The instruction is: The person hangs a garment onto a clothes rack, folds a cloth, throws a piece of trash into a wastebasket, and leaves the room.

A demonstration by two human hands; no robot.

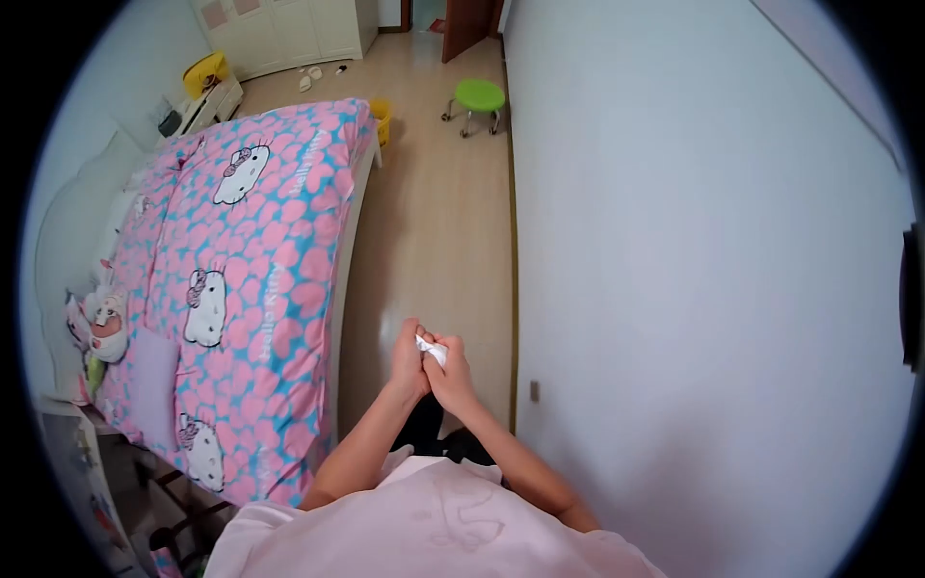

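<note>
My left hand (409,364) and my right hand (449,371) are held together in front of my body, above the strip of floor beside the bed. Between them is a small crumpled white tissue (434,350), partly hidden by my fingers. The fingers of both hands are closed round it, and the hands touch each other near the palms.
On the left stands a bed with a pink and blue cartoon-cat quilt (246,231). A pale wall (655,241) runs along the right. Farther ahead are a green wheeled stool (479,95), a yellow bin (383,122), slippers (306,83) and an open brown door (466,29).
</note>
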